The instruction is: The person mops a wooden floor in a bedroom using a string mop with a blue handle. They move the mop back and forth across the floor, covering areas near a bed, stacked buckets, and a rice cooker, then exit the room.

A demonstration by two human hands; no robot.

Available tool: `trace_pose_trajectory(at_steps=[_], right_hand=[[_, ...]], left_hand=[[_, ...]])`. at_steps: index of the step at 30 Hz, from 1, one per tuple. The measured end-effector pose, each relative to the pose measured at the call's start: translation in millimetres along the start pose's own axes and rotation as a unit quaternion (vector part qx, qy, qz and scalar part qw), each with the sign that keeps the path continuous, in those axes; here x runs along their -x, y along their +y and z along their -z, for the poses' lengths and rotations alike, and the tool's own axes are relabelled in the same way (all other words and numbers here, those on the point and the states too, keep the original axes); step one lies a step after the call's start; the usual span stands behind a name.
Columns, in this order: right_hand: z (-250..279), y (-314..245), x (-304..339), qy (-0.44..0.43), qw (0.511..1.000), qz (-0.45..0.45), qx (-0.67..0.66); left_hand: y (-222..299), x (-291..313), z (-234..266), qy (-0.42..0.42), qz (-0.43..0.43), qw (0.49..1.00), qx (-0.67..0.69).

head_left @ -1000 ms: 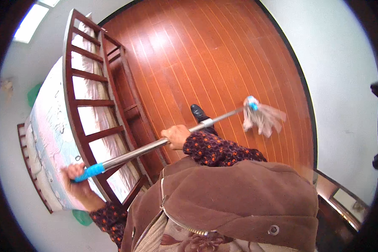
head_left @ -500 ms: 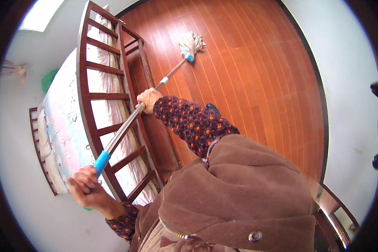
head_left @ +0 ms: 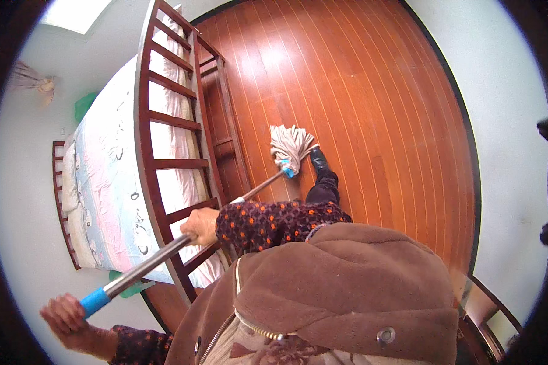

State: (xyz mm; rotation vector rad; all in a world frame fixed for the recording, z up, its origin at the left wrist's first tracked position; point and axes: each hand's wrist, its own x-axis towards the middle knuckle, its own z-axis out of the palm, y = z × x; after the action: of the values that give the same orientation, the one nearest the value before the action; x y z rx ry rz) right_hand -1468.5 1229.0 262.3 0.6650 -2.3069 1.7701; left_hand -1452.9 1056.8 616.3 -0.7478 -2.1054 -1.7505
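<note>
A brown jacket (head_left: pixel 347 286) with a zip is filling the lower middle of the view, nearest the camera. From its sides, two dark sleeves (head_left: pixel 274 228) with small orange flowers are reaching out to the hands. The left hand (head_left: pixel 67 321), at the lower left, is curling its fingers around the blue grip (head_left: pixel 95 302) at the top end of a mop (head_left: pixel 146 263). The right hand (head_left: pixel 201 225) is wrapping itself firmly around the metal pole farther down, showing its back to the camera and lying in front of the bed's slats in this view. The pole is slanting from the lower left up toward the middle. Beyond the right sleeve, a dark shoe (head_left: pixel 318 159) is standing on the reddish wooden floor (head_left: pixel 377 121). Just left of it, the mop's pale strands (head_left: pixel 291 146) are fanning out on the boards from a blue socket (head_left: pixel 288 170); whether they are touching the shoe is hard to tell. To the left, a bed is showing its dark slatted footboard (head_left: pixel 145 121), with pale patterned bedding (head_left: pixel 106 188) lying behind it. Farther off, a slatted headboard (head_left: pixel 59 201) is standing near the pale wall (head_left: pixel 27 152), where a tan bundle (head_left: pixel 45 88) is hanging.
</note>
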Motion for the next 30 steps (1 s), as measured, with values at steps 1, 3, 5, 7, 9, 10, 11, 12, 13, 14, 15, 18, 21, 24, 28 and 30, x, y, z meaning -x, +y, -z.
trace_pose_trajectory(at_steps=[1,3,5,7,9,10,11,12,13,14,15,18,21,24,28,30], right_hand=[[-5,-11,0,-0.012,1.000,0.007,0.002],[-11,-25,-6,0.050,0.995,0.065,0.063],[-10,-26,-20,0.102,0.986,0.074,0.113],[-2,-12,-38,0.117,0.977,0.050,0.169],[8,17,-52,0.144,0.959,0.032,0.243],[12,35,-58,0.125,0.947,-0.019,0.294],[16,54,-63,0.128,0.930,-0.046,0.341],[18,75,-62,0.121,0.931,-0.067,0.339],[16,94,-57,0.129,0.930,-0.073,0.337],[11,113,-50,0.126,0.936,-0.076,0.320],[2,127,-41,0.115,0.939,-0.097,0.310],[-44,140,-21,0.046,0.960,-0.128,0.244],[-84,108,-24,-0.048,0.978,-0.146,0.142],[-125,49,2,-0.086,0.990,-0.099,0.056],[-134,27,52,-0.066,0.993,-0.088,-0.033],[-124,35,73,-0.018,0.997,-0.070,-0.013]], left_hand=[[5,5,15,0.066,-0.012,0.998,-0.009],[10,8,47,0.255,-0.073,0.959,-0.102],[9,21,76,-0.254,-0.084,0.944,0.194],[-6,36,91,-0.205,-0.072,0.956,0.196],[-35,54,87,-0.164,-0.075,0.971,0.156],[-60,68,77,-0.062,-0.116,0.990,0.041],[-78,76,67,-0.048,-0.075,0.995,0.037],[-101,89,54,-0.025,-0.062,0.998,-0.005],[-124,100,40,-0.032,-0.048,0.998,0.022],[-140,107,32,-0.063,-0.012,0.996,0.066],[-155,117,25,-0.042,0.022,0.994,0.096],[-149,118,32,-0.017,0.063,0.998,-0.010],[-99,90,62,-0.021,0.114,0.993,0.018],[-48,71,86,-0.095,0.101,0.990,0.015],[-49,69,88,-0.089,0.104,0.989,0.054],[-56,78,80,-0.159,0.063,0.977,0.125]])
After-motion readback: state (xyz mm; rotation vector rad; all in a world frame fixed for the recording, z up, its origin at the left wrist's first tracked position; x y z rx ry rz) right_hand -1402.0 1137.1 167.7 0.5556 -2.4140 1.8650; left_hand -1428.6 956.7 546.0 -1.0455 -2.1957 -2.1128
